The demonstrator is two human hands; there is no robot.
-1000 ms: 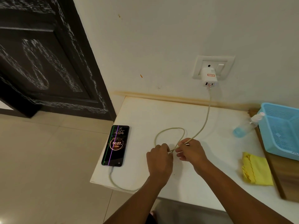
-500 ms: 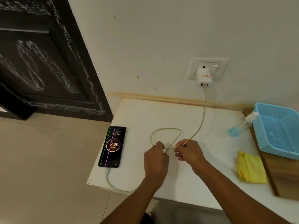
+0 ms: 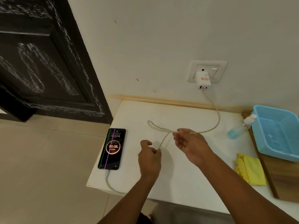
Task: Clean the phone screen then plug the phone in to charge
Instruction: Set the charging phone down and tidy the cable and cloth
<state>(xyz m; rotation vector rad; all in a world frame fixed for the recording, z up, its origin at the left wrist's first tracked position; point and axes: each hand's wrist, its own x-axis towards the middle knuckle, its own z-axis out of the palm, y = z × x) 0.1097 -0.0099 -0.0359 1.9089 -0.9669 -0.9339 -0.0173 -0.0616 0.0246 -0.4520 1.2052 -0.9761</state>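
Note:
A black phone [image 3: 112, 148] lies face up near the left edge of the white table [image 3: 186, 178], its screen lit with a charging ring reading 50.08%. A pale cable [image 3: 215, 113] runs from its bottom end, off the table's front edge, up to both hands, then on to the white charger [image 3: 203, 81] plugged in the wall socket [image 3: 207, 71]. My left hand [image 3: 149, 159] pinches the cable low down. My right hand [image 3: 188, 143] holds it higher, lifted above the table. Between them the cable forms a narrow crossed loop [image 3: 151, 124].
A yellow cloth [image 3: 250, 169] lies at the table's right. A small spray bottle [image 3: 241, 128] leans against a blue plastic basket [image 3: 278, 131] standing on a wooden board [image 3: 273, 178]. A dark door [image 3: 40, 62] stands at the left, over the tiled floor [image 3: 40, 167].
My hands have moved apart, the right one up and to the right, the left one down. The round cable loop has been pulled into a narrow, flattened one.

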